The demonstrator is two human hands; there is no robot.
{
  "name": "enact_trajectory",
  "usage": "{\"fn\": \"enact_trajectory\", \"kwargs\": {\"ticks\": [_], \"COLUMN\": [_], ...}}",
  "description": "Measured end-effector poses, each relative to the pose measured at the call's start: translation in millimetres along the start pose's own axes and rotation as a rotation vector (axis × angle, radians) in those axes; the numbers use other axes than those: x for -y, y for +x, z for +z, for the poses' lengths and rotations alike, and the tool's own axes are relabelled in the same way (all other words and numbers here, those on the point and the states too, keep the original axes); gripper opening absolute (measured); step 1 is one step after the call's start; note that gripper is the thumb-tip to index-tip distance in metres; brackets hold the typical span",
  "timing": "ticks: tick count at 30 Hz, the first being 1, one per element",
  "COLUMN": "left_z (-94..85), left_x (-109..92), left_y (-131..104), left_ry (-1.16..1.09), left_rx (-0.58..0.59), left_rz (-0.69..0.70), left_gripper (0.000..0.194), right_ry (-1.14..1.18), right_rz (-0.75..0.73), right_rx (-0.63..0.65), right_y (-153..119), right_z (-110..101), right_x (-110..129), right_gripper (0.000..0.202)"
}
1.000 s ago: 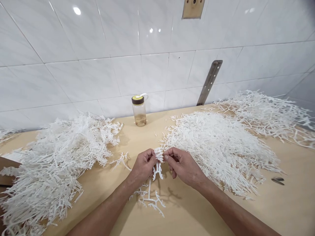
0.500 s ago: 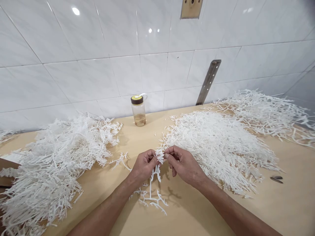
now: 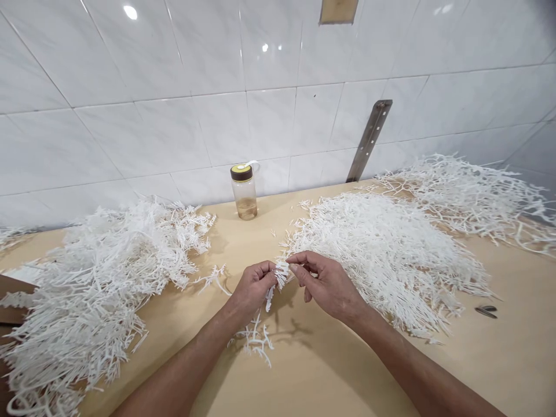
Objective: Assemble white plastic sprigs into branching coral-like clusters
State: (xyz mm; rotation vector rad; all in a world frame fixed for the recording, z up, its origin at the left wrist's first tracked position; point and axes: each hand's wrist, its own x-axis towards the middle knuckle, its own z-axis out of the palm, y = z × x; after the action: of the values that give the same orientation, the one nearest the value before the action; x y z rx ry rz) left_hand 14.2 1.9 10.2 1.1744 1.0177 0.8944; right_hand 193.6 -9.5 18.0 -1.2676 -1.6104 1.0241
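Observation:
Near the middle of the wooden table, my left hand (image 3: 255, 286) is closed on a white branched piece (image 3: 281, 273) with a dense tuft of short tips. White branches (image 3: 256, 341) show below that hand; whether they all belong to the held piece I cannot tell. My right hand (image 3: 324, 284) touches the tuft's right side with thumb and index finger pinched; what lies between those fingertips is too small to make out. A large heap of thin white pieces (image 3: 382, 255) lies beyond and right of my hands. Another white heap (image 3: 113, 272) covers the left side.
A bottle (image 3: 246, 194) with a dark and yellow lid stands near the tiled wall. A metal strip (image 3: 369, 142) leans there. More white branches (image 3: 473, 197) lie back right, a small dark metal tool (image 3: 486, 311) at right, and a cardboard box (image 3: 15, 298) at far left.
The branches hanging below my left hand have swung left and turned, and the tuft has tilted. Both hands stay nearly in place. The view has shifted slightly.

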Motion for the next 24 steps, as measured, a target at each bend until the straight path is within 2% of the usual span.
{"fn": "enact_trajectory", "kwargs": {"ticks": [7, 17, 24], "left_z": [-0.4, -2.4, -1.3], "left_x": [4.1, 2.7, 2.4], "left_y": [2.0, 2.2, 2.1], "left_ry": [0.02, 0.048, 0.038], "left_rx": [0.006, 0.046, 0.044], "left_rz": [0.024, 0.008, 0.005], "left_gripper": [0.039, 0.035, 0.034], "right_ry": [-0.02, -0.173, -0.147], "right_rz": [-0.019, -0.07, -0.018], "right_rx": [0.024, 0.023, 0.11], "right_y": [-0.8, -0.2, -0.2], "right_z": [-0.9, -5.0, -8.7], "right_x": [2.0, 0.6, -0.9], "right_gripper": [0.027, 0.022, 0.017]}}
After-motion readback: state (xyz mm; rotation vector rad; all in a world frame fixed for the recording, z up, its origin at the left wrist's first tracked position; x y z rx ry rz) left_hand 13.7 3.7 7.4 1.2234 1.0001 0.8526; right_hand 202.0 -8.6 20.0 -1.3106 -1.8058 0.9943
